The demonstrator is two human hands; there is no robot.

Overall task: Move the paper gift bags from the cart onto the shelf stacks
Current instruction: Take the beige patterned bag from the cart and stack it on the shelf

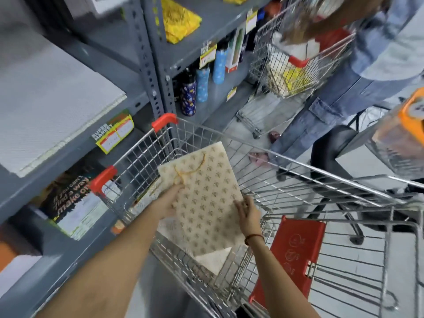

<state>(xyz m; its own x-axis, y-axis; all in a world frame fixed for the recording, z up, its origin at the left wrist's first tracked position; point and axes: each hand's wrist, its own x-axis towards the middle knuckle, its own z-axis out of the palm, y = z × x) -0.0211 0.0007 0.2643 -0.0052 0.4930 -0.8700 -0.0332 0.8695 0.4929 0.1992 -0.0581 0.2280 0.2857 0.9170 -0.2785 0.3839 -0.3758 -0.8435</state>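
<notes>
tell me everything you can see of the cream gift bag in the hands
The gift bag is cream paper printed with rows of small gold leaf-like motifs, with a gold cord handle at its top. It is folded flat, tilted, over the wire cart. The left hand grips its left edge near the handle; the right hand holds its right edge. Similar paper shows beneath it.

I can't see the fingers of my left hand [169, 199]; they go under the gift bag [206, 198]; what lies beneath it by the cart [298, 165]'s near-left corner is mostly covered; the price labels [114, 134] on the shelf [46, 172] edge are unreadable; a second person's hand [296, 31] is smeared; the right edge cuts the orange box [411, 120].
</notes>
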